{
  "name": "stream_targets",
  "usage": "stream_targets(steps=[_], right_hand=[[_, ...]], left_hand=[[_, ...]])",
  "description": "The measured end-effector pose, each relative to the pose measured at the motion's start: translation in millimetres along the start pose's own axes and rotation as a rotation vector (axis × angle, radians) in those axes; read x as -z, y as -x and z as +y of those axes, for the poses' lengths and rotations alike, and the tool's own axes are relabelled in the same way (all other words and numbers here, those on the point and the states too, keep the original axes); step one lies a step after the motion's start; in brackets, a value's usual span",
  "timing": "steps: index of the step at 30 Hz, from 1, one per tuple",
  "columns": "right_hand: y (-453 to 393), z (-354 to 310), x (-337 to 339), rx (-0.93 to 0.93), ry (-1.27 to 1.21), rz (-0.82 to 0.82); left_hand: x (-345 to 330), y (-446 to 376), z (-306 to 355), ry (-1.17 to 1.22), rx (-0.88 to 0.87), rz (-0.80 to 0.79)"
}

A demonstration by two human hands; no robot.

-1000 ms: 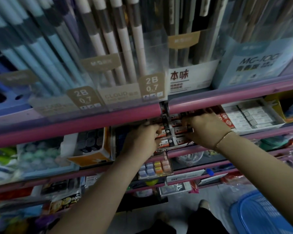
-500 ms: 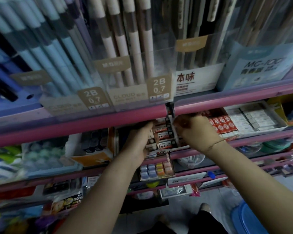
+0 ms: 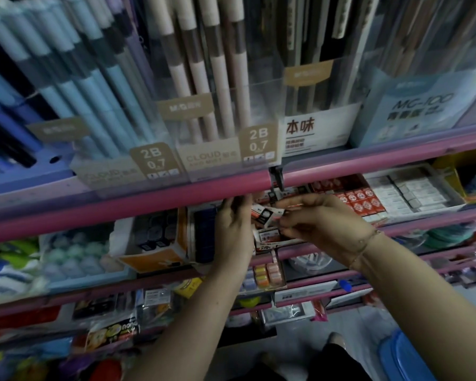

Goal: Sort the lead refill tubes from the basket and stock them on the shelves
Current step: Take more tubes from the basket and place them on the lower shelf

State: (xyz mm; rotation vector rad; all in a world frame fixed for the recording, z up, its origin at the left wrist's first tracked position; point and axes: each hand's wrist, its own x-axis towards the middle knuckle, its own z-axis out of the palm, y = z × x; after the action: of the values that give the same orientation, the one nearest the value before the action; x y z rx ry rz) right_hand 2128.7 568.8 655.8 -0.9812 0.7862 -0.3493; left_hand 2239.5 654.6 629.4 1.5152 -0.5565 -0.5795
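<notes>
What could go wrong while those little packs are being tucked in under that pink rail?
The right hand pinches one tilted pack by its edge; it might slip and drop to the lower shelves. The pink rail hangs low over the slot, so the left hand has little room and could knock the stacked packs askew. The red boxes sit close beside, so a pack may land in the wrong row.

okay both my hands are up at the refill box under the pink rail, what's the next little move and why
Probably ease the refill pack pinched in your right hand down into the open refill box, beside the packs already there. It sits tilted just above the box, under the pink rail, while your left hand rests at the box's left side, seemingly steadying it.
</notes>
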Motion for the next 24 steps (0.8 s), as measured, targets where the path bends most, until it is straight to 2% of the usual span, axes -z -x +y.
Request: stream_targets(steps=[2,4,8,13,19,24], right_hand=[[0,-8,14,0.0,0.008,0.017],[1,-16,28,0.018,0.095,0.068],[-4,-23,48,0.039,0.593,0.203],[-10,-18,52,0.091,1.069,0.208],[-14,-9,49,0.253,1.325,0.178],[-11,-5,39,0.359,1.591,0.14]], left_hand=[[10,-4,-2,-0.121,-0.105,0.06],[20,-11,-7,-0.179,-0.125,0.122],[28,-22,-12,-0.228,-0.055,0.075],[26,-27,-19,-0.365,-0.008,-0.074],[23,-21,-17,-0.38,0.069,-0.383],[21,-20,-20,-0.543,0.026,-0.36]])
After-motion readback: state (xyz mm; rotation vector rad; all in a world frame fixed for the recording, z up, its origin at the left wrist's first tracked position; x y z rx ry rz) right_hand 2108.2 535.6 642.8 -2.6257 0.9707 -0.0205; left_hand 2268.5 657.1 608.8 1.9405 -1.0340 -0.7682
